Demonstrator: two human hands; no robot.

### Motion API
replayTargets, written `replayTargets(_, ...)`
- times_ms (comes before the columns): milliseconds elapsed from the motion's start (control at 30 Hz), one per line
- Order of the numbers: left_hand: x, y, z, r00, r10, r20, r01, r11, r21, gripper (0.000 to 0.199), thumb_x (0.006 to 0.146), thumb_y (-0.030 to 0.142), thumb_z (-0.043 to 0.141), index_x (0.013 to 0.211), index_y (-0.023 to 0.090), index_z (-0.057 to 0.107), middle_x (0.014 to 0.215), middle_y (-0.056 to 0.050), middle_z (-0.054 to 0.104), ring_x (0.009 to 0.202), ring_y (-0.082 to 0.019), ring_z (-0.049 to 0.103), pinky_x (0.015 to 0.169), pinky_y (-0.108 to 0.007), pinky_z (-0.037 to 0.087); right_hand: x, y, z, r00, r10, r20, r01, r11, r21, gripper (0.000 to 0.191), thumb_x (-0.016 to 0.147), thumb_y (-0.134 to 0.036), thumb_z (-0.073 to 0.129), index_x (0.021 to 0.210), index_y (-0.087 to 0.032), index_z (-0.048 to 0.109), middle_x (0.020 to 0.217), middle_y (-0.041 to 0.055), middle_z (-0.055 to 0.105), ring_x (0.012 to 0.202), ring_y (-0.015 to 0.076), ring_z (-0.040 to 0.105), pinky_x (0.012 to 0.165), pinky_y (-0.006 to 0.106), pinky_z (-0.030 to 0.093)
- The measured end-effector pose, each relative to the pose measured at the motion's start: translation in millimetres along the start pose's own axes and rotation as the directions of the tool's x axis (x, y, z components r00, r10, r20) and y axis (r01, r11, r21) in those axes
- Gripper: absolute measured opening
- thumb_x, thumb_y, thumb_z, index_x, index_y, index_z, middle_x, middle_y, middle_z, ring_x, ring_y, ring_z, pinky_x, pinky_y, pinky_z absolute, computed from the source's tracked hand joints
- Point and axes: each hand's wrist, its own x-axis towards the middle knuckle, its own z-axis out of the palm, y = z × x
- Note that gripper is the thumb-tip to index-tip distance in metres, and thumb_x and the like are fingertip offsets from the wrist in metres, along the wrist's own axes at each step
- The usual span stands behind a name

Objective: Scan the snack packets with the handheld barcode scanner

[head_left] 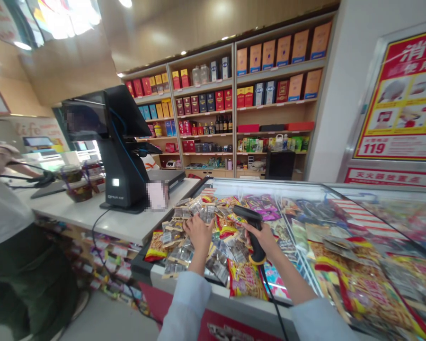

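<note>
A black barcode scanner [256, 232] is in my right hand [264, 239], its head pointing left over the packets and its cable running down toward me. My left hand [200, 232] rests on the heap of small clear snack packets [177, 232], its fingers curved and apart. Between the hands lie red and yellow snack bags [224, 226]. A larger bag of snack sticks [246, 279] lies at the near edge below the scanner. Another red and yellow bag [156, 246] is left of my left hand. Purple packets [262, 206] lie beyond the scanner.
The packets lie on a glass-topped freezer [298, 182], with more bags [372, 279] at right. A checkout screen [119, 147] stands on the white counter [135, 225] at left. A person [10, 227] stands far left. Shelves of boxes [202, 102] line the back wall.
</note>
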Motion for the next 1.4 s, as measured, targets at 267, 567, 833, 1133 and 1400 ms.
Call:
replayTargets(267, 5, -4, 8.1, 0.99, 0.131, 0.059, -0.091, 0.889, -0.449, 0.039, 0.087, 0.034, 0.054, 0.125, 0.027, 0.055, 0.099, -0.005, 0.055, 0.07, -0.014, 0.058, 0.077, -0.033, 0.047, 0, 1, 0, 1.0, -0.006, -0.006, 0.006, 1.0, 0.023, 0.038, 0.065, -0.047, 0.075, 0.054, -0.015, 0.058, 0.048, 0.002, 0.057, 0.036, 0.0124, 0.05, 0.038, 0.025, 0.041)
replayTargets(567, 4, -1, 8.9, 0.996, 0.073, -0.049, -0.088, 0.764, -0.639, 0.053, 0.085, 0.031, 0.057, 0.137, 0.027, 0.044, 0.112, -0.009, 0.047, 0.079, -0.015, 0.058, 0.079, -0.034, 0.053, 4, 6, -4, 0.999, -0.017, 0.034, 0.017, 1.0, -0.009, 0.037, 0.066, -0.047, 0.074, 0.054, -0.016, 0.059, 0.048, 0.002, 0.057, 0.038, 0.0129, 0.051, 0.04, 0.025, 0.042)
replayTargets(833, 3, -1, 3.3, 0.996, 0.05, -0.078, -0.087, 0.788, -0.609, 0.05, 0.089, 0.025, 0.05, 0.138, 0.027, 0.042, 0.117, -0.01, 0.044, 0.07, -0.011, 0.056, 0.08, -0.034, 0.052, 0, 1, -2, 0.993, 0.04, 0.115, -0.03, 0.996, -0.086, 0.036, 0.067, -0.045, 0.072, 0.052, -0.017, 0.056, 0.044, 0.0009, 0.056, 0.035, 0.0126, 0.051, 0.039, 0.024, 0.041)
replayTargets(1133, 3, -1, 1.7, 0.993, 0.064, -0.099, -0.111, 0.791, -0.602, 0.049, 0.088, 0.024, 0.05, 0.137, 0.025, 0.044, 0.114, -0.01, 0.046, 0.072, -0.013, 0.057, 0.08, -0.034, 0.051, 1, 6, -3, 0.987, 0.063, 0.148, -0.043, 0.99, -0.134, 0.032, 0.07, -0.043, 0.069, 0.054, -0.017, 0.056, 0.042, 0.0002, 0.056, 0.034, 0.0128, 0.05, 0.039, 0.025, 0.041)
replayTargets(1400, 3, 0, 1.9, 0.991, 0.072, -0.111, -0.124, 0.791, -0.599, 0.051, 0.088, 0.022, 0.05, 0.138, 0.026, 0.043, 0.114, -0.01, 0.046, 0.074, -0.014, 0.058, 0.08, -0.034, 0.051, -1, 2, -2, 0.984, 0.049, 0.168, -0.025, 0.989, -0.145, 0.033, 0.072, -0.043, 0.068, 0.054, -0.017, 0.057, 0.044, 0.0008, 0.057, 0.034, 0.0126, 0.05, 0.039, 0.025, 0.041)
